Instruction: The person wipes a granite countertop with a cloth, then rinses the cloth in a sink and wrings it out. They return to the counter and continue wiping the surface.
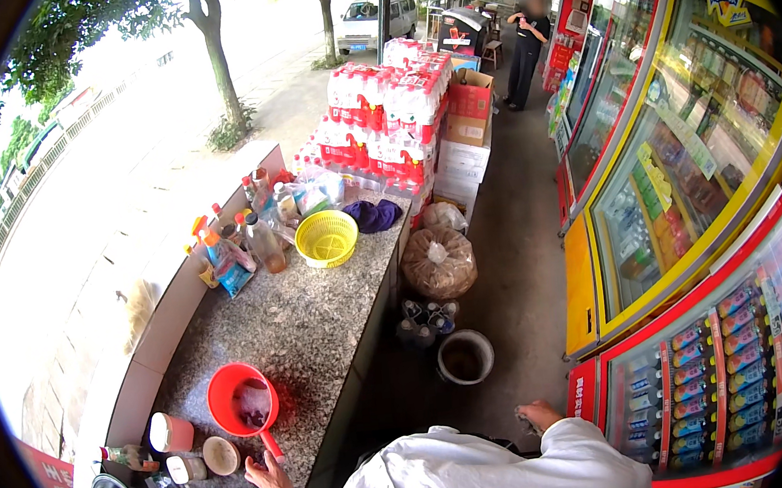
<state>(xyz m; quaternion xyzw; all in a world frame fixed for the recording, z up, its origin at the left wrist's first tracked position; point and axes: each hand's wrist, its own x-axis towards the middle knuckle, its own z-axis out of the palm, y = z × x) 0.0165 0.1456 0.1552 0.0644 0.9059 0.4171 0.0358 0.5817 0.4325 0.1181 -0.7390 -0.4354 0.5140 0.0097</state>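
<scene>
A red plastic dipper sits on the speckled granite counter, with some cloudy liquid or suds inside. Its handle points towards me, and my left hand is right at the handle's end, fingers apart. Whether the fingertips touch the handle I cannot tell. Beside that hand stand a small round tub, a white-lidded jar and a larger pinkish jar. My right hand hangs over the floor at my right side, fingers curled. Something greyish shows at its fingers, too small to make out.
A yellow plastic basket, a purple cloth and several bottles crowd the counter's far end. On the floor are a bucket and a tied bag. Drink fridges line the right. A person stands down the aisle.
</scene>
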